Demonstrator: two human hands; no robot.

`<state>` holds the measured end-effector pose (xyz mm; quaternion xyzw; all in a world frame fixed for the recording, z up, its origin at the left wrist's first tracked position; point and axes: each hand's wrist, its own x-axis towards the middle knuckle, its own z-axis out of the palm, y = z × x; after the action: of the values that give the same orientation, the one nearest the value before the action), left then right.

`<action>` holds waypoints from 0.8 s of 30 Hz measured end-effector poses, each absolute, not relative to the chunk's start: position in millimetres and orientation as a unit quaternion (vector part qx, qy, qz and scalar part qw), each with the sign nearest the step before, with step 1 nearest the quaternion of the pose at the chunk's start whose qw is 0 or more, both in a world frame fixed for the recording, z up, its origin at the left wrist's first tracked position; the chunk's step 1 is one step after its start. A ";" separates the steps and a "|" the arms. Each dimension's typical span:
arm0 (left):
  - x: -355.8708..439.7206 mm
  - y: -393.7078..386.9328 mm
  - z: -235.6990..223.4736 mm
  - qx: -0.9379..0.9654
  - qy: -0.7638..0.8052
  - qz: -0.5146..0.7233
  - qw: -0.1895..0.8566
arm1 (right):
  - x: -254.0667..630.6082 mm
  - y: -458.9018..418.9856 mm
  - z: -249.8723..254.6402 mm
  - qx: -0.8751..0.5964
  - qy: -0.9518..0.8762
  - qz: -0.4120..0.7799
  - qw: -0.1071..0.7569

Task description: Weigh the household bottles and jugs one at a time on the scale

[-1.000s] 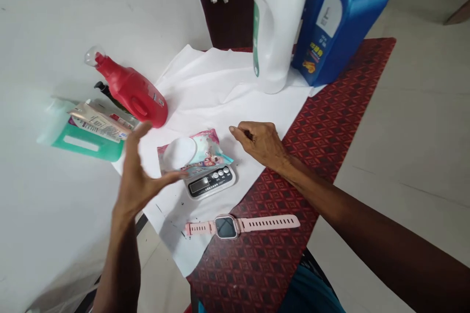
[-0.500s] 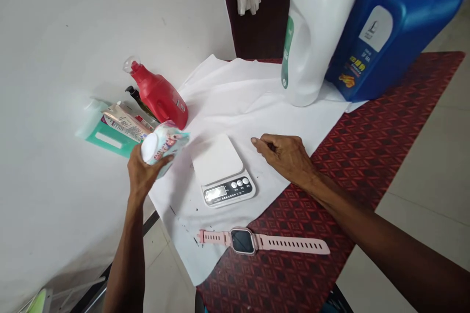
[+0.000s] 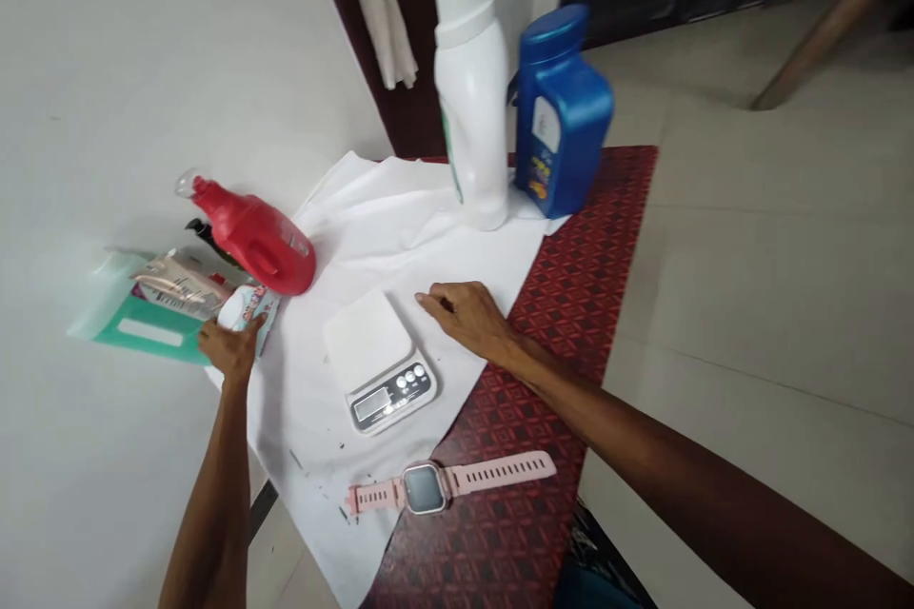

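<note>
Left hand [image 3: 232,343] clamped on the pack [image 3: 247,306], thumb on one side, fingers on the other. A soft-looking pack; the grip round its near end probably suits something that would sag if held flat. Pack is at the left edge of the bench [image 3: 486,533], just beside the tan packet [image 3: 178,284] and the red bottle [image 3: 264,243]. Cannot tell whether its underside bears on the cloth [image 3: 400,219] or whether it touches its neighbours.

Right hand [image 3: 467,312] well apart from the left, curled into a loose fist on the right of the scale [image 3: 367,338]. Nothing shows in it; seems simply parked, clear of the plate.

Scale sits mid-cloth, plate bare, display and buttons on the near side, presumably so they face the person. Display not readable.

Watch [image 3: 425,487] laid out straight on the near side, face up, strap spread, likely so it lies flat. Green bottle [image 3: 149,333] left of the pack. White bottle [image 3: 475,105] and blue bottle [image 3: 564,128] upright at the far side, perhaps to leave the middle free.
</note>
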<state>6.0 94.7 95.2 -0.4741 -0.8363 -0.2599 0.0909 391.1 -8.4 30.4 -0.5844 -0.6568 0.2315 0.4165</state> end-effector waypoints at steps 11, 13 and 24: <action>196.7 90.6 142.8 -0.723 -0.538 -0.427 0.073 | 390.6 -13.8 47.8 -0.618 -0.697 0.213 0.295; 262.6 104.6 150.9 -0.762 -0.472 -0.442 -0.035 | 392.4 -15.0 50.2 -0.615 -0.701 0.219 0.287; 419.2 134.1 151.5 -0.719 -0.455 -0.472 -0.229 | 396.5 -15.7 46.5 -0.596 -0.726 0.212 0.271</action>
<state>419.2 134.1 151.5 -0.7194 -0.4554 -0.4718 -0.2289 396.5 -15.7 46.5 -0.5958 -0.7256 0.2119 0.2713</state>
